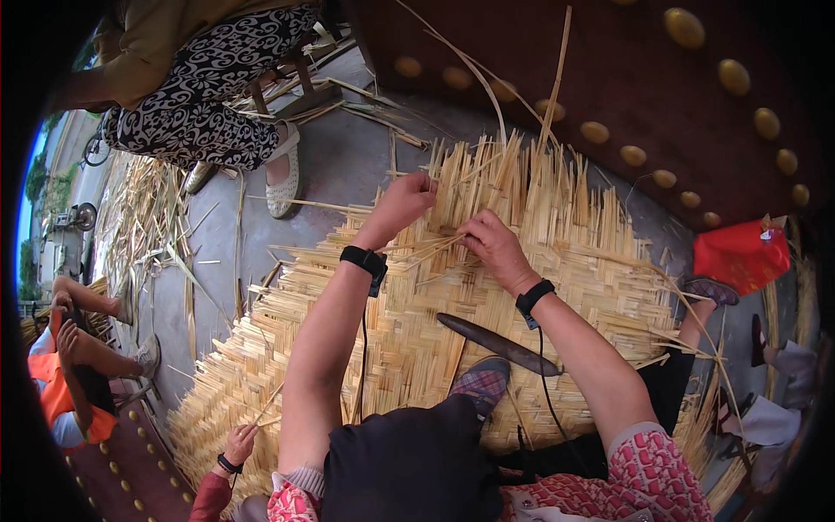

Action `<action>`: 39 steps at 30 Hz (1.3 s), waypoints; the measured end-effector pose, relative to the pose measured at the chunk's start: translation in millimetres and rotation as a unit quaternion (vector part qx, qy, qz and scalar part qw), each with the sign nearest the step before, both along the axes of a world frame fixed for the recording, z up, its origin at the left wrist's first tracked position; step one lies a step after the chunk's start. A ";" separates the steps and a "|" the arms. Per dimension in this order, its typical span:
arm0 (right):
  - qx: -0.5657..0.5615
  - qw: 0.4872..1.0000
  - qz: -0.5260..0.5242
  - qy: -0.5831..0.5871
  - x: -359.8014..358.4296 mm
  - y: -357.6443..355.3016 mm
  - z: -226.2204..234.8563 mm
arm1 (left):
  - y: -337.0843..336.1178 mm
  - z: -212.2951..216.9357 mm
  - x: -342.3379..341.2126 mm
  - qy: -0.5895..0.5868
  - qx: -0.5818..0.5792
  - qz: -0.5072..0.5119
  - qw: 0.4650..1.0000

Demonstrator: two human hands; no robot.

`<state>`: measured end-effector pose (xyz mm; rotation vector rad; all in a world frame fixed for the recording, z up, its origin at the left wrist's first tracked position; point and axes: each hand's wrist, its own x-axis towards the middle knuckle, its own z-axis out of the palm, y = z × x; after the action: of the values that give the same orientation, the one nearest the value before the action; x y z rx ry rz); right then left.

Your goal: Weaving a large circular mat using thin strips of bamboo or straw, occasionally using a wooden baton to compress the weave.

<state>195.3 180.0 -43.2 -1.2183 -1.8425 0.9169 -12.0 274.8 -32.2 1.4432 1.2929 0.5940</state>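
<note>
A woven mat of flat, straw-coloured reed strips (391,348) lies under both of my arms, its far and left edges bristling with loose ends. My left hand (404,209) is closed at the mat's far part, fingertips pinched beside upright strips; what they grip is hidden. To its right and slightly nearer, my right hand (496,248) pinches a thin reed strip (439,245) that runs leftward over the weave. A dark, pointed, blade-shaped tool (500,344) rests on the mat below my right hand. My shoe (481,387) presses on the mat beside it.
Another person's hand (239,444) holds a strip at the mat's lower left. Someone in patterned trousers (209,96) stands at the upper left; a person in an orange vest (100,424) sits farther left. A studded dark red door (600,78) and a red bag (744,255) border the right.
</note>
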 end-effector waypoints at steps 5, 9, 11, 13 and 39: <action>-0.056 0.997 -0.047 -0.024 -3.5 9.4 6.3 | 7.3 -7.3 12.1 0.015 0.034 -0.024 0.999; -0.074 0.990 -0.121 0.026 -5.0 18.9 -1.1 | 13.8 -6.8 20.2 -0.021 -0.113 -0.039 0.993; -0.079 0.986 -0.145 0.025 -14.2 19.4 -2.2 | 9.5 -23.6 11.9 -0.017 -0.134 -0.024 0.991; -0.127 0.975 -0.175 0.044 -18.7 20.5 -1.1 | 4.1 -39.6 8.3 -0.106 -0.105 0.035 0.988; 0.008 0.895 -0.199 -0.399 152.4 -30.2 -11.1 | -33.1 -84.3 -20.4 -0.123 -0.032 0.254 0.959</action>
<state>347.7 149.7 -54.3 -2.0693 -2.0387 0.1504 -32.4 241.7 -116.5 0.9402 1.4693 1.0262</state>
